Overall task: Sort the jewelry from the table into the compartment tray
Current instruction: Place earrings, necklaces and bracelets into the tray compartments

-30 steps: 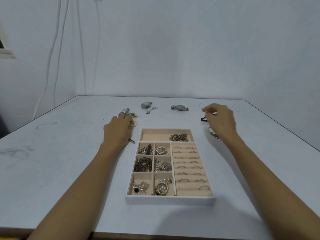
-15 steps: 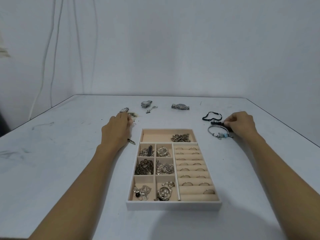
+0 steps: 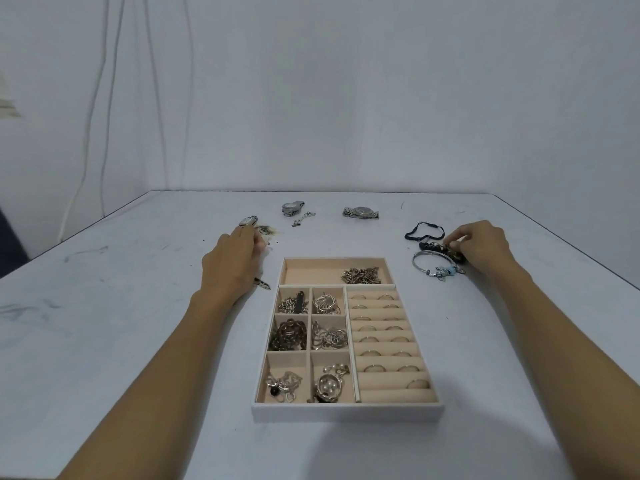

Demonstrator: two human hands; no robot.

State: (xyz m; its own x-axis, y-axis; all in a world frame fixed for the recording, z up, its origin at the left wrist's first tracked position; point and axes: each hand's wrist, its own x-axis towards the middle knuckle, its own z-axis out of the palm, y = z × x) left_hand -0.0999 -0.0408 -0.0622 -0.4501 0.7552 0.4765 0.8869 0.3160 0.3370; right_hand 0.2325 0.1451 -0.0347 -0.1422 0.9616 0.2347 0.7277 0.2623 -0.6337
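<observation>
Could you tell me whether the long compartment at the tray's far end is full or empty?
Mostly empty: the long compartment holds one small pile of metal pieces at its right end; the rest is bare.

Back of left hand (image 3: 232, 263) faces the camera; fingertips hidden, grip unreadable. Small metal piece (image 3: 262, 283) pokes out from under its palm, rest covered. Brownish item (image 3: 266, 230) past its fingers too small to name. The right hand (image 3: 483, 249) covers the end of the dark beaded bracelet (image 3: 434, 247) it pinches. Both the left forearm (image 3: 156, 368) and right forearm (image 3: 571, 358) are cut by the bottom edge. The rings (image 3: 372, 368) sit half sunk in the compartment tray (image 3: 346, 412) slots.
</observation>
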